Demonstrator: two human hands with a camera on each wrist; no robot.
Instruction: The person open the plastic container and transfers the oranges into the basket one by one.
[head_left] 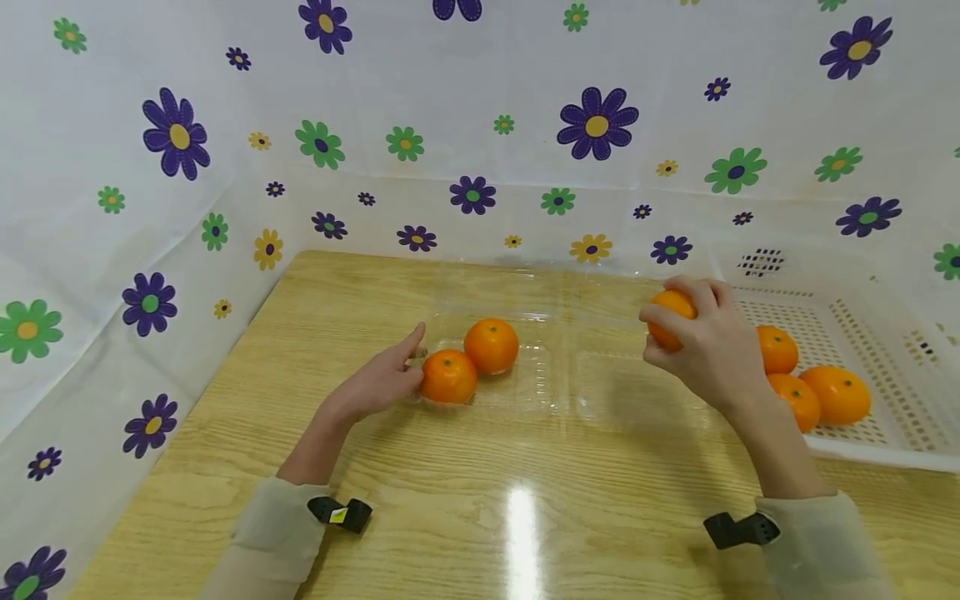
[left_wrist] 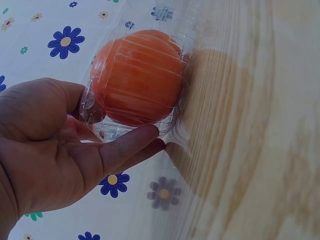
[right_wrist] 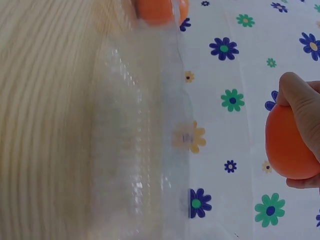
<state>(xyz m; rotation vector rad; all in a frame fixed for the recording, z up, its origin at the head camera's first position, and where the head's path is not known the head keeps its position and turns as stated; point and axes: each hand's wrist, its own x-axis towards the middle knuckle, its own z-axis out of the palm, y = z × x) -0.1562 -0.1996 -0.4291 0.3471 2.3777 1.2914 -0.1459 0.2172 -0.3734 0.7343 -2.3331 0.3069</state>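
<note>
A clear plastic clamshell container [head_left: 558, 392] lies on the table, its two halves side by side. Two mandarins [head_left: 491, 347] sit touching in its left half. At that half's left end, my left hand [head_left: 378, 383] pinches the plastic wall between thumb and fingers, close beside the nearer mandarin [left_wrist: 142, 77]. My right hand [head_left: 708, 342] grips another mandarin [head_left: 670, 320], raised near the right end of the container. In the right wrist view, thumb and fingers wrap this held mandarin [right_wrist: 290, 145], with the clear plastic to its left.
A white perforated plastic basket [head_left: 900, 417] stands at the right with three mandarins [head_left: 836, 395] in view, partly behind my right wrist. A white flowered sheet [head_left: 517, 158] hangs behind and left of the wooden table [head_left: 420, 508].
</note>
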